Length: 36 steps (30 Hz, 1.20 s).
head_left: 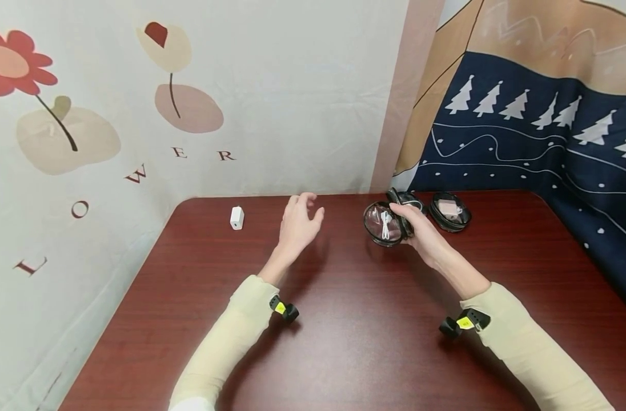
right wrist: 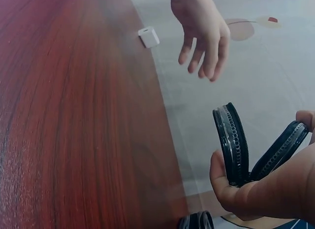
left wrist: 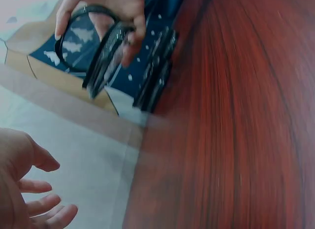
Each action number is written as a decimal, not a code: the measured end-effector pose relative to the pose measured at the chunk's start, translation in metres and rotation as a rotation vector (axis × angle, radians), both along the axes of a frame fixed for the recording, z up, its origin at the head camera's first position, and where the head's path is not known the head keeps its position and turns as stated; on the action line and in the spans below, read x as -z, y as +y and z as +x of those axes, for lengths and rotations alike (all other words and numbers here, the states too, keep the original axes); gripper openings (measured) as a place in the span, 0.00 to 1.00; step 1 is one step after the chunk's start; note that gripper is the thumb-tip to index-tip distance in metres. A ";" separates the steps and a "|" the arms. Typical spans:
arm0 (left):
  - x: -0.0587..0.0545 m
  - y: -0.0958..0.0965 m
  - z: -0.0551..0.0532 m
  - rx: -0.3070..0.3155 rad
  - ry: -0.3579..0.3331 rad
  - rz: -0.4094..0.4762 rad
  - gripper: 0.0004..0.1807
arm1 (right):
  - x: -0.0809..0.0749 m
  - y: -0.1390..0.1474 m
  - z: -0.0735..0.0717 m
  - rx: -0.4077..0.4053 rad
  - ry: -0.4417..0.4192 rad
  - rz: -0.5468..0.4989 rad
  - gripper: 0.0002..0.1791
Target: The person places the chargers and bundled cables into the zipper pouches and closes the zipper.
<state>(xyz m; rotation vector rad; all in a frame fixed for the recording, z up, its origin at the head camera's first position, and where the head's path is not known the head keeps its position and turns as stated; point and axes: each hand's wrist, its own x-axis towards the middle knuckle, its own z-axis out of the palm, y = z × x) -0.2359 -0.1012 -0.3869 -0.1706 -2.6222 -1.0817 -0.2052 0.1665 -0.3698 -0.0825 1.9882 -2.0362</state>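
My right hand (head_left: pixel 421 234) grips a round clear zip case (head_left: pixel 373 221) with black trim, just above the back of the table. The case's two halves stand spread apart like a clamshell in the right wrist view (right wrist: pixel 234 145). A white cable (head_left: pixel 385 225) shows through the clear half. To its left, my left hand (head_left: pixel 296 222) hovers over the table, holding nothing, its fingers loosely bent and apart. A white charger plug (head_left: pixel 237 218) stands on the table farther left.
Right of the right hand lies another round black-trimmed case (head_left: pixel 450 221) with a pinkish block (head_left: pixel 448 209) inside. Partly hidden behind that hand is a further round case (head_left: pixel 414 201). A printed cloth (head_left: pixel 303 114) hangs along the back edge of the dark red table (head_left: pixel 344 342).
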 end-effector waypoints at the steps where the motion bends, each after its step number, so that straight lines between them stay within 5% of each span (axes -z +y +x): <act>1: 0.001 -0.004 -0.001 -0.012 -0.008 -0.006 0.18 | 0.000 0.001 0.000 -0.001 0.000 -0.001 0.33; 21: 0.011 -0.077 -0.013 -0.198 -0.037 -0.143 0.25 | 0.010 0.012 -0.005 0.046 0.005 0.031 0.39; 36: 0.025 -0.141 -0.028 -0.204 -0.120 -0.186 0.34 | 0.008 0.011 -0.005 0.040 0.007 -0.002 0.36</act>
